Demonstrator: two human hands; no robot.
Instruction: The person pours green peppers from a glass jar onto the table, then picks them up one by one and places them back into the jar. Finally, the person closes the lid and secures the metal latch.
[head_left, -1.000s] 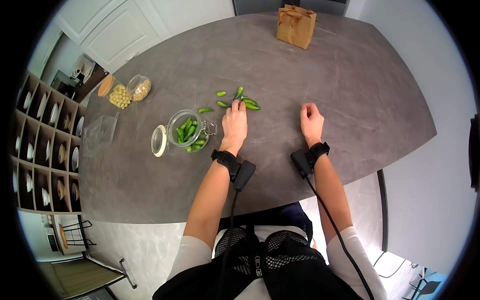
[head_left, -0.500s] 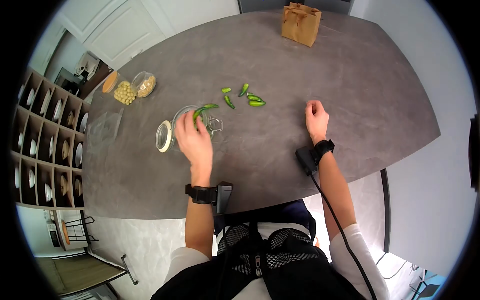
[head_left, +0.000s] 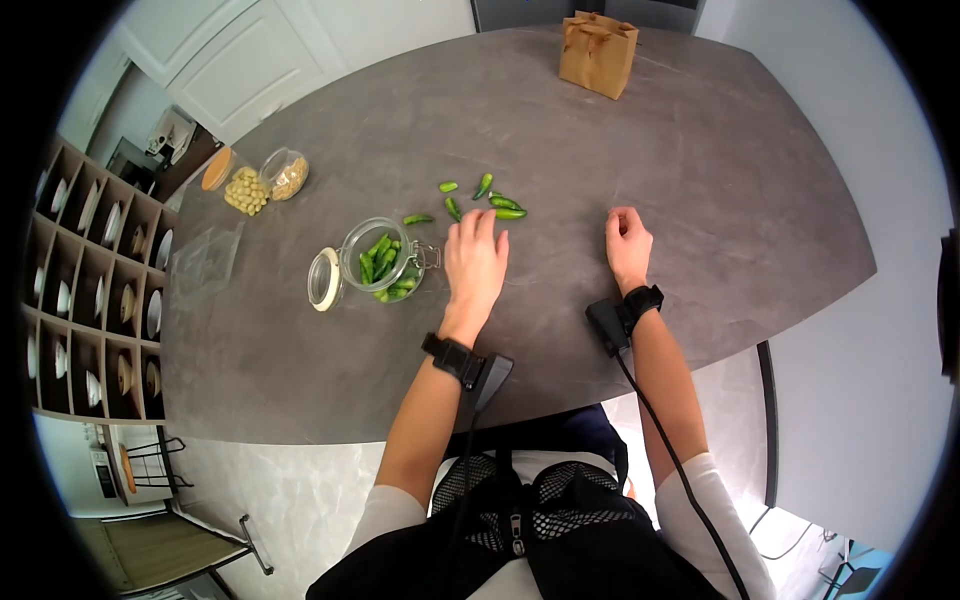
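A glass jar [head_left: 376, 255] with its lid [head_left: 324, 279] swung open on the left holds several green peppers [head_left: 378, 258]. Right of the jar, my left hand [head_left: 475, 260] is over the table, fingers apart and slightly bent, with nothing visible in it. Its fingertips are just below a loose pepper [head_left: 453, 209]. More peppers lie beyond it, among them one [head_left: 508, 213] to the right and one [head_left: 417, 219] beside the jar. My right hand [head_left: 629, 245] rests on the table farther right, its fingers curled closed and holding nothing visible.
A brown paper bag [head_left: 597, 58] stands at the far edge of the grey table [head_left: 560, 330]. At the left are a container of pale round pieces [head_left: 246, 190], a tipped jar of light bits [head_left: 288, 176] and a clear plastic tray [head_left: 205, 263].
My left hand has moved right, from over the jar to the loose peppers, and let go of the pepper. One pepper now lies beside the jar. My right hand has hardly moved.
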